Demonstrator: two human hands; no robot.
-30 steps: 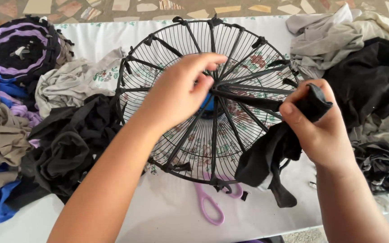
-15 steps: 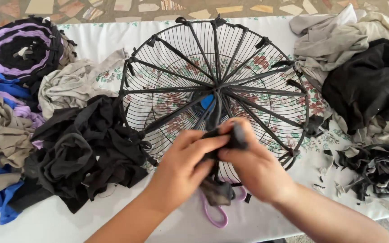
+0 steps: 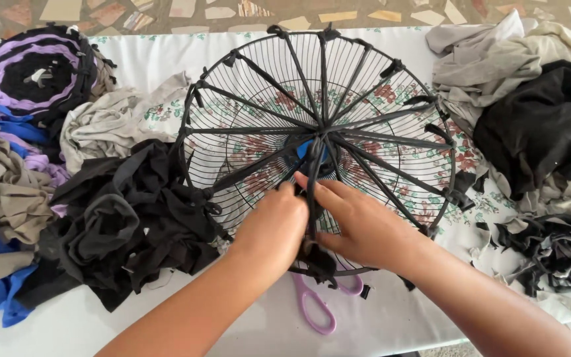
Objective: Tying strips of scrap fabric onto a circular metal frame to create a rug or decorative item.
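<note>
A round black wire fan guard (image 3: pixel 365 86) lies on the white table, with black fabric strips tied like spokes from its blue hub (image 3: pixel 320 151) to the rim. My left hand (image 3: pixel 273 230) and my right hand (image 3: pixel 358 225) meet at the near side of the guard. Both pinch one black fabric strip (image 3: pixel 313 192) that runs from the hub toward the near rim. A knot of that strip bunches below my fingers at the rim.
Purple-handled scissors (image 3: pixel 316 311) lie under the guard's near edge. A heap of black strips (image 3: pixel 127 218) sits left, with grey, blue and purple cloth beyond. Grey and black cloth piles (image 3: pixel 536 112) fill the right side.
Earlier my hands were apart, the right pulling a black strip out to the right. They have since come together at the near rim and now hold the strip taut there.
</note>
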